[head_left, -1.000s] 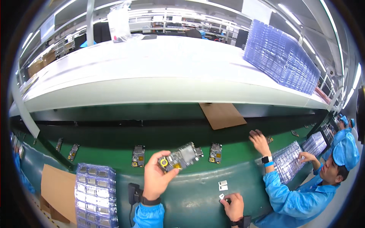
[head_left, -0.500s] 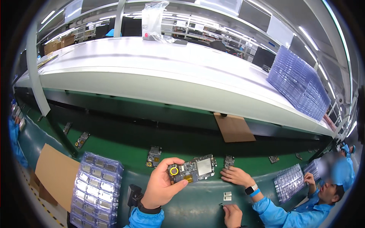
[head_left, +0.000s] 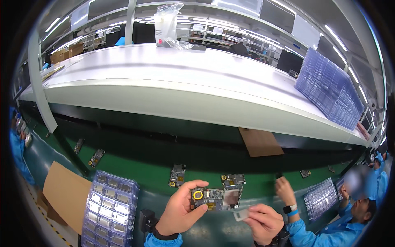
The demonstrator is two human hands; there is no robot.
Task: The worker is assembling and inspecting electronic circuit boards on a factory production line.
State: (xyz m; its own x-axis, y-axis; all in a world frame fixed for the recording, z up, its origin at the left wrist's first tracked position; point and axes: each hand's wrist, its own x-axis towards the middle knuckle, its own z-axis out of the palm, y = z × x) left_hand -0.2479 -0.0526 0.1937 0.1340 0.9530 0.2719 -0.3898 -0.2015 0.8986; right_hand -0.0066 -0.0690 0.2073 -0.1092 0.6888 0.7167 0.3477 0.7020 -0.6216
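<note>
My left hand (head_left: 183, 212) grips a bare circuit board (head_left: 213, 200) by its left end, thumb in front and fingers behind. The board carries a yellow ring, a gold-coloured patch and a square silver metal plate at its right end. Close by that end, my right hand (head_left: 265, 222) pinches a small flat pale rectangular piece (head_left: 240, 215) with a darker window in it. A gap cannot be made out between piece and board. Behind the held board, another circuit board (head_left: 233, 180) lies on the green surface, with one more board (head_left: 177, 175) left of it.
A co-worker's blurred hand (head_left: 284, 191) reaches in from the right, a dark thing at its fingertips. Clear plastic trays of parts (head_left: 109, 210) stand at left beside cardboard (head_left: 66, 193). A white shelf (head_left: 185, 99) spans the far side, with stacked empty trays (head_left: 329, 90) on it.
My right hand has come up and left to the held board with the pale piece in its fingers. The co-worker's hand has moved right, away from the spot behind the held board.
</note>
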